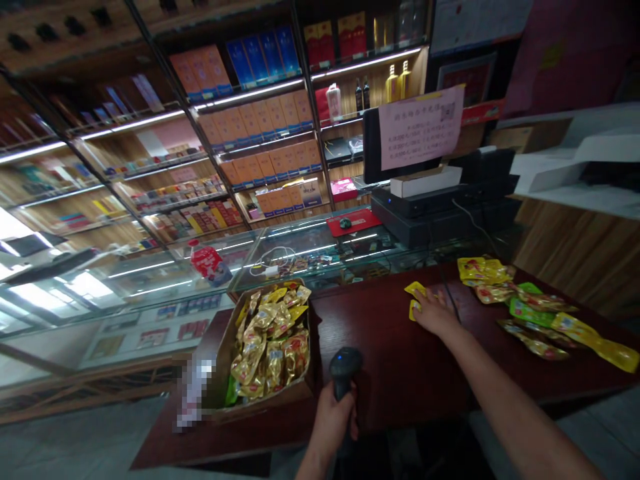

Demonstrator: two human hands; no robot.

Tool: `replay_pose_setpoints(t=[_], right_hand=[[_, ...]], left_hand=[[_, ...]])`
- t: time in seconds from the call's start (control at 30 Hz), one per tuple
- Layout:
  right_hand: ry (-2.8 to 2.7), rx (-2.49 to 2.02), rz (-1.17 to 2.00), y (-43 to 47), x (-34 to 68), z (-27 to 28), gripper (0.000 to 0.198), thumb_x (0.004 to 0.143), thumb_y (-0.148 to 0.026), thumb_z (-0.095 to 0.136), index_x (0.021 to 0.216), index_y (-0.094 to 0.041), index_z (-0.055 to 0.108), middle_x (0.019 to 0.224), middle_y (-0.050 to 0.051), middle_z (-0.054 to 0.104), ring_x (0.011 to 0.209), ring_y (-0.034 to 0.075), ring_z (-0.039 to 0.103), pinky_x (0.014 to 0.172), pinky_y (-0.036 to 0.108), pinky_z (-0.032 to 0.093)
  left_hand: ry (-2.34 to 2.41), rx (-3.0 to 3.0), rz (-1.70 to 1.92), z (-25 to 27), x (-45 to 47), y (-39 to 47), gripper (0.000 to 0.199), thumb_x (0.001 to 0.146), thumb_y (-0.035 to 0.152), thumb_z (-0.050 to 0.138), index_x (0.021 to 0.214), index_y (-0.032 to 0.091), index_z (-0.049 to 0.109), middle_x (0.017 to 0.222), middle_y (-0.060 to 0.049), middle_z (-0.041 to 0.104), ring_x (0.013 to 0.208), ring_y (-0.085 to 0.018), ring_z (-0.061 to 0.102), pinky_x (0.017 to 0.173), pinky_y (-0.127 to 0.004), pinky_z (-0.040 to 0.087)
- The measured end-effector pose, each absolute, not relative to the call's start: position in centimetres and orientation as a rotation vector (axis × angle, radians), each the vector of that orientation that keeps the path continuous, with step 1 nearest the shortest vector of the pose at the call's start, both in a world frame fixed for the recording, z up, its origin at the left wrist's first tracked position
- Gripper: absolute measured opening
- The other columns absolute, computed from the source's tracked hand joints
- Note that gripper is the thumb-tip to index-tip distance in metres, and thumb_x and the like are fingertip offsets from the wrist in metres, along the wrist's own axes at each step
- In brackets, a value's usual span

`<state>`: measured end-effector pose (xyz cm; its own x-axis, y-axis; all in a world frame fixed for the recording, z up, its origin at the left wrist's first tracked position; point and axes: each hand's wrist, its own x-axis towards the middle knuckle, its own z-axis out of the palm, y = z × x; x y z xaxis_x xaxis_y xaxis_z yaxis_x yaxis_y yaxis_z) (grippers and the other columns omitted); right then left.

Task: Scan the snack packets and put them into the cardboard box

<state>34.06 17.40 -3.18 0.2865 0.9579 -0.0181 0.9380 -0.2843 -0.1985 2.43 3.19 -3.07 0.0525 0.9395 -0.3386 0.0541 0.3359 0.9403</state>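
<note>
My left hand [331, 415] is wrapped round the grip of a dark handheld barcode scanner [345, 363], which stands upright near the table's front edge with a small blue light on its head. Reaching out to the far side of the table, my right hand [434, 312] has its fingers on a small yellow snack packet [414, 289], partly covered by them. On the left, a cardboard box [313, 373] holds many gold and yellow snack packets [273, 327]. More packets, yellow [475, 269] and green [533, 307], lie in a loose group to the right of my right hand.
The dark red table [370, 327] adjoins a glass display counter [295, 233]. Behind it stand a monitor with a paper sign [420, 130], a black cash drawer [400, 223] and a mouse on a red mat [355, 222]. A red and blue bag [210, 262] lies on the glass.
</note>
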Motion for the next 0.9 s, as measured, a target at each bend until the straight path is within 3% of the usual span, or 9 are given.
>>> replay_pose_setpoints(t=[0.1,0.2,0.3,0.4,0.53,0.63,0.73,0.83,0.9], right_hand=[[-1.822,-2.359,0.079,16.9,34.3,-4.1,0.06,0.084,-0.039,0.053,0.139,-0.016,0.054,0.158,0.02,0.031,0.148,0.043,0.018,0.111,0.071,0.014],[-1.845,-2.179,-0.014,16.5,34.5,-5.0,0.039,0.079,-0.034,0.057,0.112,-0.018,0.07,0.153,0.017,0.04,0.147,0.041,0.02,0.113,0.07,0.012],[-1.662,-1.901,0.075,17.0,34.9,-4.9,0.03,0.076,-0.037,0.06,0.098,-0.019,0.07,0.138,0.016,0.057,0.14,0.038,0.037,0.113,0.062,0.025],[-1.313,-1.558,0.313,17.8,34.4,-3.9,0.036,0.076,-0.051,0.061,0.094,-0.02,0.065,0.114,0.012,0.069,0.117,0.031,0.059,0.101,0.048,0.044],[-0.99,-1.396,0.568,17.2,31.0,-2.9,0.052,0.077,-0.062,0.058,0.105,-0.019,0.064,0.097,0.009,0.072,0.083,0.024,0.066,0.081,0.038,0.053],[-0.969,-1.398,0.805,15.4,27.4,-3.6,0.053,0.082,-0.054,0.049,0.119,-0.018,0.062,0.101,0.009,0.071,0.083,0.023,0.067,0.078,0.036,0.053],[-0.915,-1.403,1.077,13.3,24.7,-4.9,0.061,0.08,-0.041,0.048,0.137,-0.018,0.049,0.098,0.008,0.071,0.08,0.023,0.069,0.073,0.035,0.055],[-1.052,-1.334,1.028,11.6,23.7,-5.6,0.083,0.076,-0.031,0.057,0.152,-0.02,0.026,0.1,0.005,0.071,0.079,0.021,0.07,0.076,0.034,0.056],[-1.15,-1.282,0.971,11.0,23.6,-5.6,0.086,0.078,-0.03,0.059,0.155,-0.022,0.021,0.102,0.005,0.071,0.08,0.02,0.07,0.077,0.035,0.056]], left_hand=[[1.322,0.995,0.889,-3.1,2.5,3.1,0.038,0.07,0.047,0.068,0.09,0.018,0.056,0.047,0.008,0.051,0.028,-0.01,0.046,0.029,-0.019,0.035],[1.317,1.002,0.88,-2.9,2.5,3.0,0.034,0.071,0.044,0.066,0.09,0.018,0.055,0.047,0.008,0.051,0.028,-0.01,0.045,0.029,-0.019,0.035],[1.319,1.02,0.872,-2.6,2.5,3.0,0.033,0.071,0.043,0.065,0.09,0.018,0.055,0.048,0.008,0.052,0.028,-0.01,0.045,0.029,-0.019,0.036],[1.317,1.023,0.872,-2.6,2.5,3.1,0.033,0.071,0.043,0.066,0.089,0.018,0.055,0.047,0.008,0.051,0.028,-0.01,0.045,0.028,-0.02,0.036],[1.32,1.017,0.888,-2.8,2.5,3.1,0.032,0.071,0.042,0.065,0.089,0.018,0.055,0.048,0.008,0.052,0.028,-0.01,0.045,0.028,-0.02,0.035],[1.327,1.007,0.893,-2.8,2.5,3.0,0.032,0.071,0.042,0.065,0.091,0.017,0.055,0.048,0.008,0.052,0.029,-0.01,0.046,0.029,-0.02,0.036],[1.328,1.0,0.889,-2.7,2.4,3.0,0.033,0.071,0.041,0.066,0.091,0.017,0.056,0.048,0.008,0.052,0.029,-0.01,0.046,0.029,-0.02,0.037],[1.3,0.989,0.893,-2.5,2.3,3.0,0.035,0.069,0.042,0.067,0.09,0.017,0.056,0.048,0.008,0.052,0.029,-0.01,0.045,0.029,-0.02,0.037],[1.273,0.969,0.912,-2.2,2.3,3.0,0.037,0.068,0.043,0.069,0.09,0.017,0.056,0.049,0.008,0.053,0.028,-0.009,0.045,0.029,-0.02,0.037]])
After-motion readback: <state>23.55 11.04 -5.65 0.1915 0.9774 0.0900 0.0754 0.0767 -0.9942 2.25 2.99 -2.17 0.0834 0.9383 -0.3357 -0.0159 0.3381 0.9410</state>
